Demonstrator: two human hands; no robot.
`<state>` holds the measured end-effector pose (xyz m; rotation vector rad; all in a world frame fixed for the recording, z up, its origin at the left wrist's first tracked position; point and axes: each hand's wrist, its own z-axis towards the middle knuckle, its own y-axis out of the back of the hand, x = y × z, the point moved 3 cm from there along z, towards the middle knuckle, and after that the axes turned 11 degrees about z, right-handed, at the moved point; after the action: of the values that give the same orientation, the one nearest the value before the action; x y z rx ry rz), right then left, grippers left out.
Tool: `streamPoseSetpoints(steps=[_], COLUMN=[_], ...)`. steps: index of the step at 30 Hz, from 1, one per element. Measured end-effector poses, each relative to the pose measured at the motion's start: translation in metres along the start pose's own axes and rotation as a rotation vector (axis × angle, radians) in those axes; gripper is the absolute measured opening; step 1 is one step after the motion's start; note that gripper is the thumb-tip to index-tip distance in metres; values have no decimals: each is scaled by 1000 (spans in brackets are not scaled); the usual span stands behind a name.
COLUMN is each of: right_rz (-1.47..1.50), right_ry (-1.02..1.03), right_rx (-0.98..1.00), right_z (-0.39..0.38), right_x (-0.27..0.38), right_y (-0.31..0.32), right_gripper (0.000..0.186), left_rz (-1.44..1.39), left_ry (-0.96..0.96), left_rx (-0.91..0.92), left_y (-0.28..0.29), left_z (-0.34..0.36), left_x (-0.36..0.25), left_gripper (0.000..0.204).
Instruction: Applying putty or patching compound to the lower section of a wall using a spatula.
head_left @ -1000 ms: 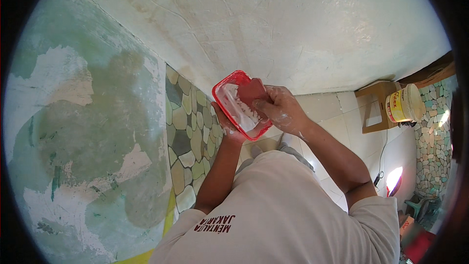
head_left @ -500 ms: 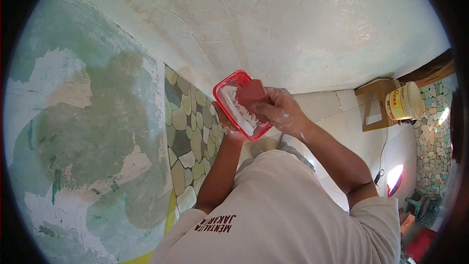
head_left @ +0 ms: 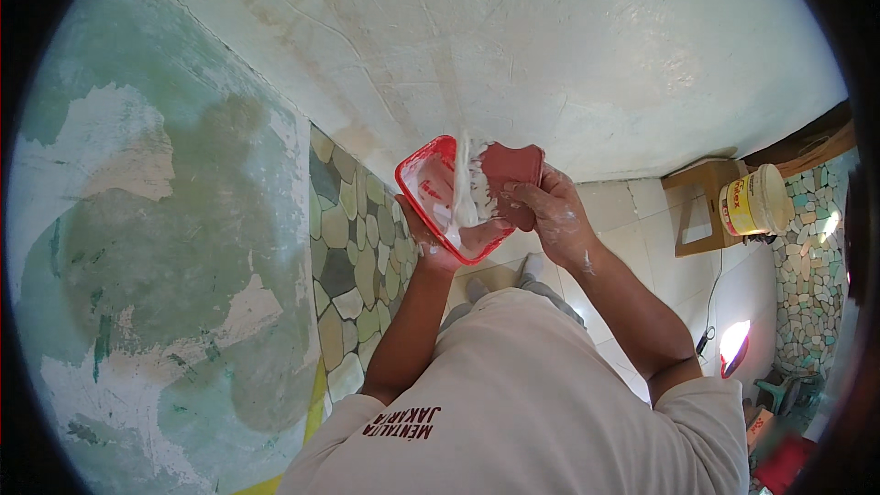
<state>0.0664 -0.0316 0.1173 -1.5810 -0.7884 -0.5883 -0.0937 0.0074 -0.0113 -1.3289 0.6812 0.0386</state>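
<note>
My left hand [head_left: 423, 238] is closed round a red plastic container [head_left: 408, 181] from beneath and at its left side, in front of my body. White paste smears its inside. My right hand [head_left: 559, 220] grips a flat, dull-red spreader [head_left: 509, 165], thumb on its face, held over the right part of the container. A thick ridge of white paste [head_left: 466, 192] lies along the spreader's left edge. Both hands have white smears. The fingers under the container are mostly hidden.
A pale wall [head_left: 550, 46] is ahead; a patchy green wall [head_left: 183, 257] is left, beside pebble-like tiling [head_left: 339, 266]. At right a pale yellow bucket [head_left: 772, 197] rests by a brown stand [head_left: 697, 220], with a cord [head_left: 712, 302] below. My feet [head_left: 530, 268] stand on cream floor tiles [head_left: 614, 220].
The spreader and my right hand have shifted rightward, lifting a thick ridge of white paste out of the container. More of the container's smeared inside shows. My left hand has barely moved.
</note>
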Motion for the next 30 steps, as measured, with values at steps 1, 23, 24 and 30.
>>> streamPoseSetpoints(steps=[1,23,24,30], right_rz=[-3,-120,-34,216], right_ry=[3,90,65,-57], right_rx=[1,42,6,-82], right_z=[0,4,7,24], right_x=[-1,17,20,16], right_y=[1,9,13,30], right_gripper=[20,21,21,23], left_rz=[-3,-60,0,-70], left_ry=[2,30,-26,-4], left_rx=[-2,-152,-79,-129], left_y=[1,20,5,-16], left_z=[-4,20,22,36], left_x=[-2,18,17,20], left_gripper=[85,90,93,94])
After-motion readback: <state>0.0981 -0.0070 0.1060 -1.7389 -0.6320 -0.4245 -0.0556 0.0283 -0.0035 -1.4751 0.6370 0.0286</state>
